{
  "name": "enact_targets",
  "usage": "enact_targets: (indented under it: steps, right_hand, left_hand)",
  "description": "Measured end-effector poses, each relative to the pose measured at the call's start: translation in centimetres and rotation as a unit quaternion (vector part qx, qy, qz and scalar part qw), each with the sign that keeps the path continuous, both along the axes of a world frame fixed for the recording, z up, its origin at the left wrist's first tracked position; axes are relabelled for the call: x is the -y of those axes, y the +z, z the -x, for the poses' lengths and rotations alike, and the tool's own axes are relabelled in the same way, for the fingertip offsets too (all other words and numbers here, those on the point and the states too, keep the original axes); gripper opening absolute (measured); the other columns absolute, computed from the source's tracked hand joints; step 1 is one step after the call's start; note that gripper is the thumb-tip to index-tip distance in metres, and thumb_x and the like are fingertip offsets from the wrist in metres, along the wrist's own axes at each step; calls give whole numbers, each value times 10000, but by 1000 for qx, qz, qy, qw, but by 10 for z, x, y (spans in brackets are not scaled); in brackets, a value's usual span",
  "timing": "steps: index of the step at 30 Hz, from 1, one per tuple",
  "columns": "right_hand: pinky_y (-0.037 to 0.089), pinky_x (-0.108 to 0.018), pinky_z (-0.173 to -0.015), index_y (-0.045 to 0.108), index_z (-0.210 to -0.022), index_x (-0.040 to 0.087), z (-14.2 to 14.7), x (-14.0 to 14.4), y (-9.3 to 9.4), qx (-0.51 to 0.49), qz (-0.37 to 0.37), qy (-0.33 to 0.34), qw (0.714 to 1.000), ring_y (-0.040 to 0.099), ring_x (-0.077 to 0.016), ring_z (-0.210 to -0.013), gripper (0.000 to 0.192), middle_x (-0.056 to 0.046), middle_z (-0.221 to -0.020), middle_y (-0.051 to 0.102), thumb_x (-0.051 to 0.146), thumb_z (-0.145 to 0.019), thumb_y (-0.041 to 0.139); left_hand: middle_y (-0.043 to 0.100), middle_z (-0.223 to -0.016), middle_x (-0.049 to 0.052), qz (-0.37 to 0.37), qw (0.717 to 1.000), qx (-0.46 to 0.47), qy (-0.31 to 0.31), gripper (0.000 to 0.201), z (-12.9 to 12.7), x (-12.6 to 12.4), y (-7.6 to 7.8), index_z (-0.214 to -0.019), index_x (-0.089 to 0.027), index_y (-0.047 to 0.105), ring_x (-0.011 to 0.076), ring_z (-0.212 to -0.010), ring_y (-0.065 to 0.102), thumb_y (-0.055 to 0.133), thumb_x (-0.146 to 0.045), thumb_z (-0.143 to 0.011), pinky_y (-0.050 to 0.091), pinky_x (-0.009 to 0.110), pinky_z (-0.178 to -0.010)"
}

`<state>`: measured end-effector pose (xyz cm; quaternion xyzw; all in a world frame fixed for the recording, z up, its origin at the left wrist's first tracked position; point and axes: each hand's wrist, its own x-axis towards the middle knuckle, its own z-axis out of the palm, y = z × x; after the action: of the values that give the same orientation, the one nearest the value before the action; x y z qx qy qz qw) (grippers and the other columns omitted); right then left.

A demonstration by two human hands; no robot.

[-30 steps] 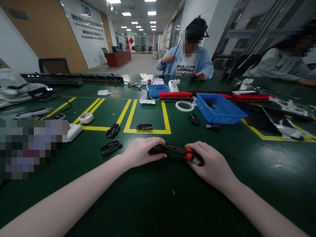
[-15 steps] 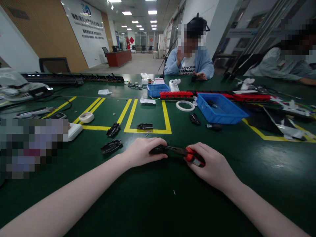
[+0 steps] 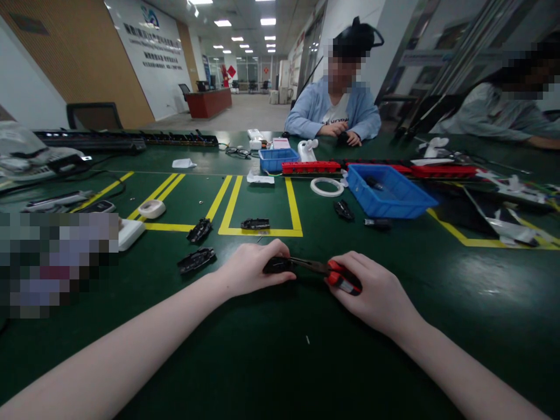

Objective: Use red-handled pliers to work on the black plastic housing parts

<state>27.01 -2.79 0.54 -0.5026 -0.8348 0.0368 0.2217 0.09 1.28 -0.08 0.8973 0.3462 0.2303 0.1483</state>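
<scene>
My left hand [image 3: 249, 269] grips a small black plastic part [image 3: 276, 265] against the green table [image 3: 271, 356]. My right hand [image 3: 376, 291] is closed around the red handles of a pair of pliers [image 3: 332, 274]. The thin dark jaws of the pliers reach left to the black part. Both hands rest low on the table, near its front middle. How the jaws meet the part is hidden by my fingers.
Three similar black parts [image 3: 196, 259] [image 3: 200, 230] [image 3: 255, 223] lie to the left and ahead by yellow floor-tape lines [image 3: 261, 232]. A large blue bin [image 3: 387, 191], a small blue bin [image 3: 275, 158], a white tape ring [image 3: 327, 186] and red strips [image 3: 311, 168] sit further back. Two people sit across the table.
My hands, the pliers and the black part stay where they were. The person opposite has lowered their hands to the table.
</scene>
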Motion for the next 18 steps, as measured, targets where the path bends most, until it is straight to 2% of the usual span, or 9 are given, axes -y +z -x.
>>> enact_targets:
  steps: [18]
  right_hand:
    - [555,-386,-732,627,-1046,186,-1,0,0,10,-15,8,1000,658,-237,-855,260,-82,-980,684,240,-792,614]
  left_hand:
    - [658,-878,4,-7,1000,-19,4,284,-1,0,2,-1023,-221,529,177,-741,647,628,-453,-892,455,258,-621]
